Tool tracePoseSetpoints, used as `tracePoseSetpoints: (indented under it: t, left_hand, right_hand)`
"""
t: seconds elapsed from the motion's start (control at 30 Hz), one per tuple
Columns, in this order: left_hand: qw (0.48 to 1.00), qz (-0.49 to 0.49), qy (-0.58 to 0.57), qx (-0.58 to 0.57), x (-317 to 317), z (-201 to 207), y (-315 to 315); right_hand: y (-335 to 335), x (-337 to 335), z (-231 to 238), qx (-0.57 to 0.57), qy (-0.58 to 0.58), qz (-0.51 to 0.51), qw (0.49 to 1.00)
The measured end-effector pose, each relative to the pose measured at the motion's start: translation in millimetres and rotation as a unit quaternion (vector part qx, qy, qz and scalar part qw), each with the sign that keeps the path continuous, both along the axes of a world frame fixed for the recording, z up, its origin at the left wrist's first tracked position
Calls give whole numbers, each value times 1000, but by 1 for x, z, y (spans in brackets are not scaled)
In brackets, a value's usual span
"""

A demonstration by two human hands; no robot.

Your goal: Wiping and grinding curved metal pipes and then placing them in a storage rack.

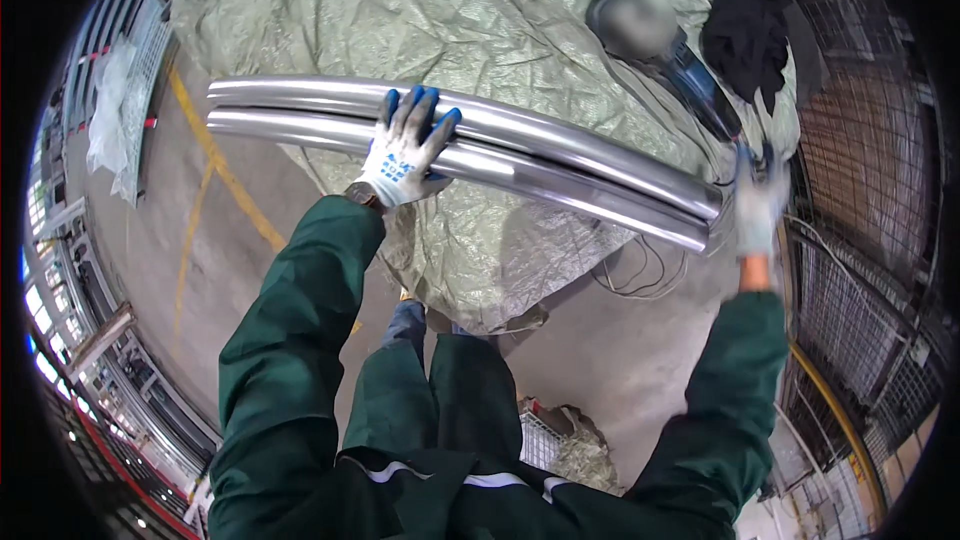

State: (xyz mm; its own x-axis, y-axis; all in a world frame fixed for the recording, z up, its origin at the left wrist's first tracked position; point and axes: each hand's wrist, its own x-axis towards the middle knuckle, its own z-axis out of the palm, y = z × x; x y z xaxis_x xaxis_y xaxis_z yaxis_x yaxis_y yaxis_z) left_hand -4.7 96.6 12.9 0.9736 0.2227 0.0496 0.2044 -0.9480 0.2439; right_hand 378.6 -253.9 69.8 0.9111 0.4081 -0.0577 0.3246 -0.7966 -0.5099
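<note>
Two shiny, slightly curved metal tubes [590, 177] lie side by side on a pale green woven tarp [480, 270]. My left hand [405, 145], in a white glove with blue fingertips, rests across both tubes left of their middle, its fingers spread over the metal. Beyond the tubes' right end, my gloved right hand [758, 195] is smeared by motion. Its fingers are by the rear end of a blue power tool [700, 90] with a round, blurred head; whether they grip anything is not visible.
A dark cloth [745, 35] lies at the far right of the tarp. Loose cable [645, 275] coils below the tubes' right end. Wire mesh panels [865, 310] stand along the right. Clear plastic wrapping [112, 110] hangs on a rack at the left, near yellow floor lines [225, 175].
</note>
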Motion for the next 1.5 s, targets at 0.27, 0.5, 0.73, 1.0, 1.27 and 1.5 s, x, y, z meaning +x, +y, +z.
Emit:
tracePoseSetpoints:
  t: [0.27,0.5,0.73,1.0,1.27,1.5]
  left_hand:
    - [999,-22,-40,6,-14,-1,-21]
    - [992,96,-70,-52,-63,66,-66]
    - [622,469,-190,-597,-166,14,-90]
    - [70,234,-381,-892,-153,-33,-44]
    - [89,281,-342,-892,-180,-51,-18]
    - [145,307,-314,-887,-160,27,-35]
  right_hand:
    - [-66,-79,-49,75,263,-181,945]
    - [-108,-111,-63,153,304,-88,936]
    - [-123,-256,-6,175,348,-223,894]
    - [-152,-383,116,157,330,-355,861]
    - [-124,-487,120,139,245,-353,893]
    - [-170,-525,76,266,289,-416,820]
